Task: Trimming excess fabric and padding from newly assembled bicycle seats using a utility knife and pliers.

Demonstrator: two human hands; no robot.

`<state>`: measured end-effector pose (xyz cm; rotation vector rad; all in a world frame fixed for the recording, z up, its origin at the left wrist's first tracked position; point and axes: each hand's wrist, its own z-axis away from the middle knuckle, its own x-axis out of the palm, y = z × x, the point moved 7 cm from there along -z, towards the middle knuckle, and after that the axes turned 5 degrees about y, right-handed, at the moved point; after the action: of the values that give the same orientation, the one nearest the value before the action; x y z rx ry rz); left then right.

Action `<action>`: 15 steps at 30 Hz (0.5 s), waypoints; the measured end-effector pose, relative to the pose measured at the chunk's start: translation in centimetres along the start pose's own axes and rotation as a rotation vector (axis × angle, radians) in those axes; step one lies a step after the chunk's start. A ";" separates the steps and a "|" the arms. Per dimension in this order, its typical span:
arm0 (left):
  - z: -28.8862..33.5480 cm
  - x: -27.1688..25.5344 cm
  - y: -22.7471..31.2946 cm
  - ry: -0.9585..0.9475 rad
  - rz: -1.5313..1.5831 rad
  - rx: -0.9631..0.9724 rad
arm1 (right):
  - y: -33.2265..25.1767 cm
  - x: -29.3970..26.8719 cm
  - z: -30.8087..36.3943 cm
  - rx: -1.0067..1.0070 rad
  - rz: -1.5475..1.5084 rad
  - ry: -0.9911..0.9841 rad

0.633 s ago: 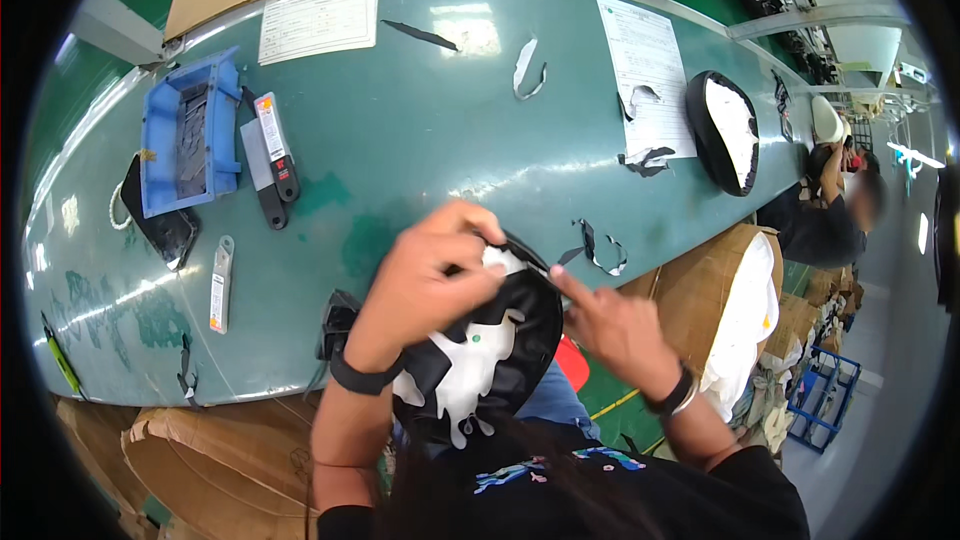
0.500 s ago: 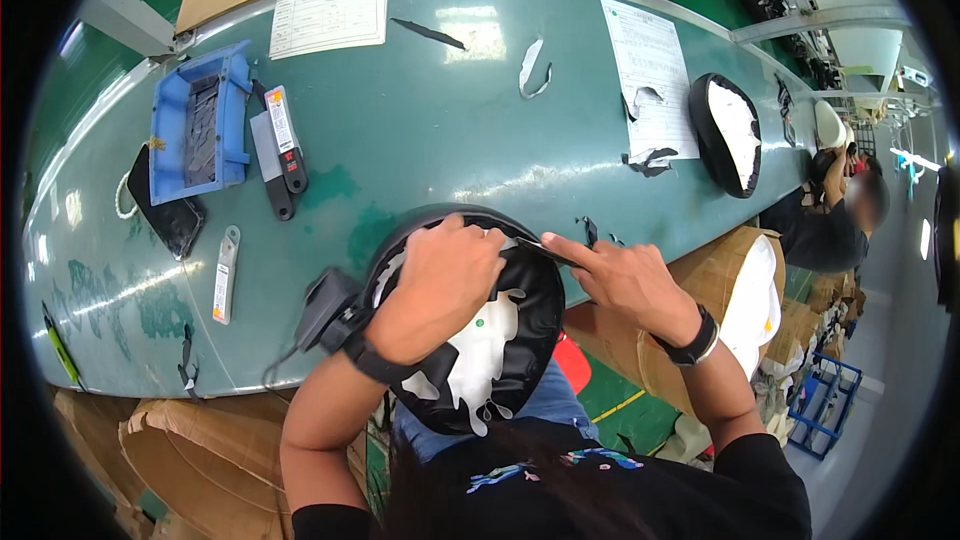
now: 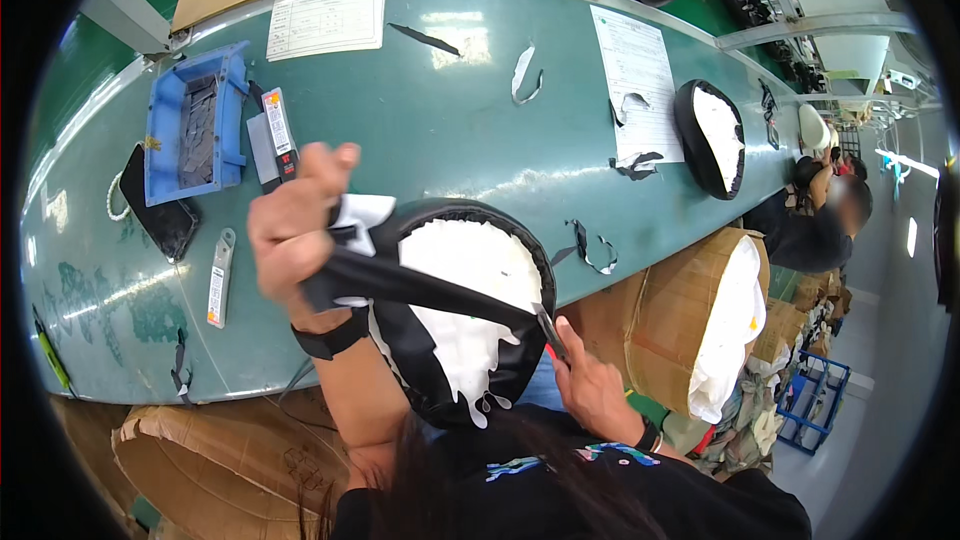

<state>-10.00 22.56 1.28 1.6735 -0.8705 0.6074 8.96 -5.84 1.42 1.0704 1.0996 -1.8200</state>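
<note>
On my lap at the table's edge rests an oval cushion [image 3: 468,252], its black leather-like cover folded over a white foam-like core. My left hand [image 3: 293,225] is closed round a loose black strip [image 3: 425,287], raised and stretched taut across the cushion; a white scrap hangs by the fingers. In my right hand [image 3: 597,392] is a cutter knife [image 3: 552,332], its blade meeting the strip at the cushion's right rim. Several ragged white foam edges show at the near side.
To the left on the green table [image 3: 420,130] stand a blue bin [image 3: 240,155], a phone [image 3: 168,225] and several blade packs [image 3: 219,280]. A second cushion [image 3: 718,135] lies at the right beside papers [image 3: 640,60]. Cardboard boxes [image 3: 660,330] stand below; a co-worker [image 3: 810,220] sits farther right.
My left hand has lifted and moved left, peeling the black strip away and exposing more white core. The right hand with the knife has moved down along the right rim.
</note>
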 end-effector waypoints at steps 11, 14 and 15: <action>5.5 -7.1 5.5 0.111 -1.319 -0.172 | 3.1 1.5 -4.1 0.306 -0.778 0.024; 7.3 -3.5 5.8 0.096 -1.701 -0.011 | 3.1 2.2 -10.4 -0.112 -0.525 0.213; 8.0 -1.0 5.9 0.144 -1.547 -0.014 | 2.2 1.5 -12.6 -0.231 -0.548 0.108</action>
<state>-15.65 14.37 1.79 1.7166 0.6154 -0.3621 13.76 4.75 -4.20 0.7830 1.7522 -1.9895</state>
